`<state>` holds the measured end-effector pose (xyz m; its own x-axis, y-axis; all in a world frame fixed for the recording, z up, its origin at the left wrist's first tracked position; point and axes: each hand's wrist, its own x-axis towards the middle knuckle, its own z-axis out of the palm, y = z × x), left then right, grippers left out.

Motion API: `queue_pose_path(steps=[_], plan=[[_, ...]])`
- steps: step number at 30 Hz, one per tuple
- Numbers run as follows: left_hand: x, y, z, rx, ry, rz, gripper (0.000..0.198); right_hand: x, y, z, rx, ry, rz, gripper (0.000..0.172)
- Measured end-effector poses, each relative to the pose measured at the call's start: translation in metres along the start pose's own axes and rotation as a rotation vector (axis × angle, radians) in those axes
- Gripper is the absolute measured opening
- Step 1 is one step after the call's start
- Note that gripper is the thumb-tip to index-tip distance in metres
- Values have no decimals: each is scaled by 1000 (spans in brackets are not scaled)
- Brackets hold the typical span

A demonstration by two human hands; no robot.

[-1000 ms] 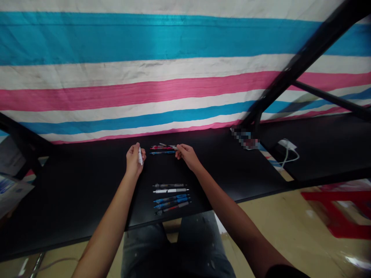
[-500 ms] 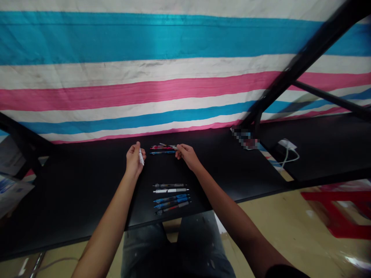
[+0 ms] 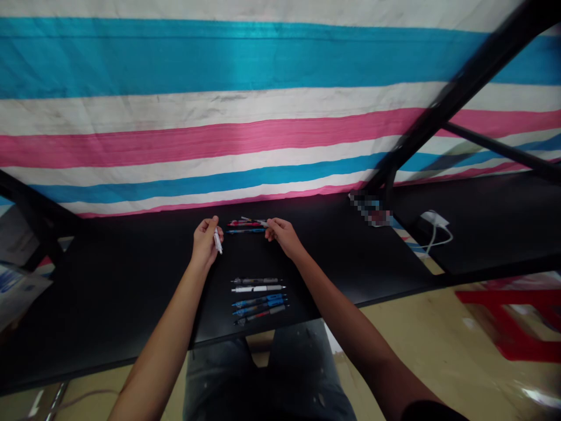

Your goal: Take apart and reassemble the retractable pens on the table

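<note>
My left hand (image 3: pixel 205 241) is closed on a white pen (image 3: pixel 218 241), whose lower end points down toward the right. My right hand (image 3: pixel 283 235) pinches a slim pen (image 3: pixel 254 221) that sticks out leftward over the far pens. Beneath it lies a red-pink pen (image 3: pixel 239 224), and just nearer is a blue pen (image 3: pixel 245 231). Closer to me, a dark grey pen (image 3: pixel 256 281) and a white pen with a grey grip (image 3: pixel 258 289) lie side by side. Below them are blue pens (image 3: pixel 258 301) and a black pen with a red part (image 3: pixel 260 316).
The black table (image 3: pixel 131 280) backs onto a striped sheet (image 3: pixel 228 140). A black slanted frame (image 3: pixel 421 128) stands right, near a pixelated packet (image 3: pixel 372 210). A white plug with cable (image 3: pixel 435 219) lies farther right. A red stool (image 3: pixel 512 327) is on the floor.
My left hand has shifted slightly right, and the white pen in it has tilted and moved a little right and down. My right hand looks the same.
</note>
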<state>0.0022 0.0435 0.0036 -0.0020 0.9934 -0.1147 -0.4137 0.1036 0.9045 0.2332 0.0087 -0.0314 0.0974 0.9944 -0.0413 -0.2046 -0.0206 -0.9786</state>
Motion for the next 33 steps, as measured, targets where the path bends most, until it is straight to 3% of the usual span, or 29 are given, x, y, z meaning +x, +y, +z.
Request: queue_pose_path(steps=[33], plan=[[6, -1, -2, -104, 46, -80, 54, 0, -2, -1, -12, -7, -2, 44]])
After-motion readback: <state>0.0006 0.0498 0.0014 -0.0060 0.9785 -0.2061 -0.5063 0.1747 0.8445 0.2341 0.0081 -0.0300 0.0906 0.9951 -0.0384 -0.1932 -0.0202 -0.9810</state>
